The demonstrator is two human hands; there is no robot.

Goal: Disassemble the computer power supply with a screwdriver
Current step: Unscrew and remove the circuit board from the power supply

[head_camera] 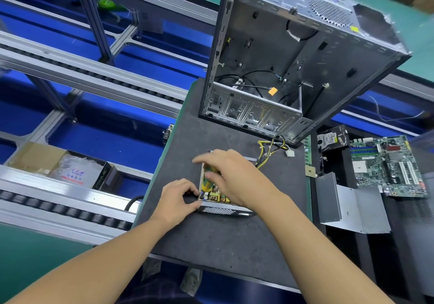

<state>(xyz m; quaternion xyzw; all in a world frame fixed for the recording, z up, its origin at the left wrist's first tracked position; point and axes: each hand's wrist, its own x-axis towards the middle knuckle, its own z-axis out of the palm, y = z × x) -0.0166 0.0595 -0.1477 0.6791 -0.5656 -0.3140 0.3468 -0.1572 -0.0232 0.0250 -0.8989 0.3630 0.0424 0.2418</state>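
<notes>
Bench obs.: open-topped grey metal power supply [225, 209] lies flat on the dark grey foam mat [223, 245], near mat centre; long axis runs about 6 to 12 o'clock, tipped slightly toward 1; perforated end face points to 6 o'clock, toward the person; bundle of yellow and black cables [272, 146] leaves the far end toward 1 o'clock; yellow and green components visible inside.

Left hand [176, 200]: thumb and fingers curled round the near-left corner of the housing, gripping it.

Right hand [234, 176]: over the open top, fingers reaching toward the box's left wall; blurred; cannot tell whether it holds anything.

Empty silver computer case [293, 57] stands at 12 to 1 o'clock of the supply; bent grey sheet-metal cover [347, 209] at 3 o'clock; green motherboard [387, 165] beyond it, at 2 to 3 o'clock.
</notes>
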